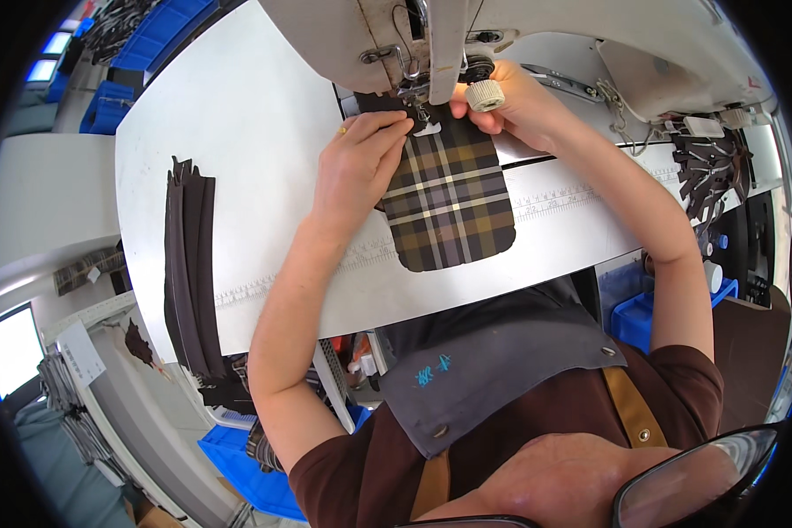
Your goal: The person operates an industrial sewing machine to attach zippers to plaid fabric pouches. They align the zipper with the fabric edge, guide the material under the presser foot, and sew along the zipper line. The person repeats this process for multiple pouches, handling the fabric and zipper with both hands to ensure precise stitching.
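Note:
A plaid fabric piece (449,211) in black, brown and white, with rounded near corners, lies under the head of a sewing machine (440,48). A dark fabric strip (378,102) sits at its far left edge, beside the needle area. My left hand (361,158) is closed at that edge, fingers bunched and pressing the strip and plaid together just left of the presser foot (424,114). My right hand (515,106) is closed at the far right edge of the plaid piece, its fingertips partly hidden behind a pale knurled knob (485,95).
Long dark fabric strips (192,264) lie in a bundle on the white table (264,158) at left. A printed ruler scale (546,204) crosses the table. More dark pieces (713,172) hang at the right. Blue bins (255,471) stand below the table.

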